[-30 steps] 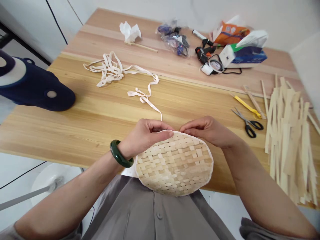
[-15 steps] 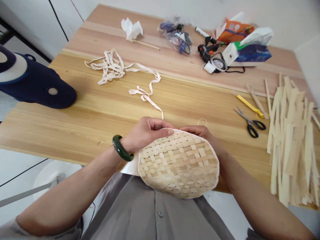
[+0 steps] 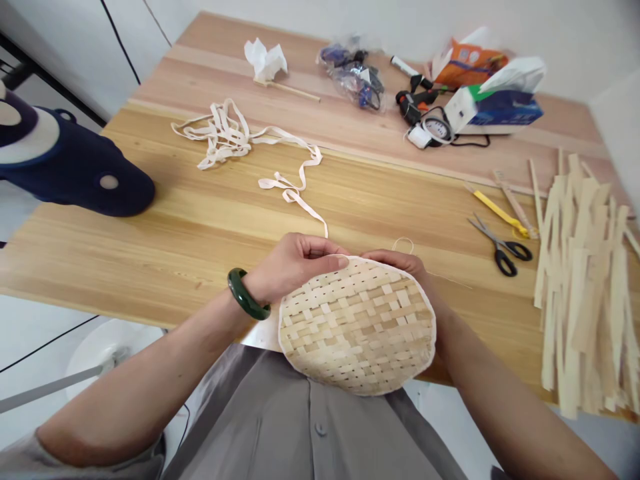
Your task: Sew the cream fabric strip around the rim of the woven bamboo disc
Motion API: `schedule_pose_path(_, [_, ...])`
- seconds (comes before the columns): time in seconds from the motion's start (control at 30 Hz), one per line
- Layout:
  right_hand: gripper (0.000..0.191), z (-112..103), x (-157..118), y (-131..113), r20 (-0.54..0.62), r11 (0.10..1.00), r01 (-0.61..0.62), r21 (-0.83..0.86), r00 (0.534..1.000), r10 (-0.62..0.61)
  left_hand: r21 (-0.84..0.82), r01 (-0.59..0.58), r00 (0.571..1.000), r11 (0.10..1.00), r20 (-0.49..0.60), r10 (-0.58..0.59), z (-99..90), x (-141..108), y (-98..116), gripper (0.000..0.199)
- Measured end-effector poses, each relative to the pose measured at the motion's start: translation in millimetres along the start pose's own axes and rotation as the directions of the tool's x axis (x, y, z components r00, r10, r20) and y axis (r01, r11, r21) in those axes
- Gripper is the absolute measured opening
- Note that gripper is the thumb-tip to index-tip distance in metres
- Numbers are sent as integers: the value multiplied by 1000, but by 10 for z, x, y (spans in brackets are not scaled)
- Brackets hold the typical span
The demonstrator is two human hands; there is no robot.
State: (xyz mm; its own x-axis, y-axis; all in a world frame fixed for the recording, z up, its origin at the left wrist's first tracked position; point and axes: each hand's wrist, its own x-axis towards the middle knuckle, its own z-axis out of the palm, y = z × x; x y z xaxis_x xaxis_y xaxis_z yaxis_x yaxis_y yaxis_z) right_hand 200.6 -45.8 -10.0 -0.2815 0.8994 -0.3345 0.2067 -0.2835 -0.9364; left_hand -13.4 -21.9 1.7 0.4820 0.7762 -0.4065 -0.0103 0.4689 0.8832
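Woven pale bamboo panel with white cloth edging (image 3: 357, 327) sits at the wooden table's (image 3: 200, 267) near edge. The left hand (image 3: 295, 267), 1 green bangle on its wrist, pinches its far rim; the right hand (image 3: 405, 263) is partly behind it, finger grip unclear. White cloth ribbon (image 3: 225, 137) lies far left, black-handled metal scissors (image 3: 501, 247) right.

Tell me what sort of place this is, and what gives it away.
Probably a craft workspace: the hands hold a woven panel with white edging, a pile of flat pale strips lies on the wooden table, and scissors lie beside them.
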Motion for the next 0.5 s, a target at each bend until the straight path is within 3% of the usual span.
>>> schedule_pose_path(0.17, [26, -30, 10, -19, -45, 992, 2, 122, 999, 4, 24, -8, 1000, 1000, 3, 8, 9, 2, 5, 23])
schedule_pose_path(0.33, [16, -141, 85, -56, 29, 993, 101, -55, 995, -100, 53, 0, 1000, 999, 6, 0, 43, 13, 12, 25])
schedule_pose_path(0.5, [22, -207, 146, -74, 66, 961, 203, -187, 979, -194, 56, -5, 1000, 998, 4, 5, 61, 7, 35, 25])
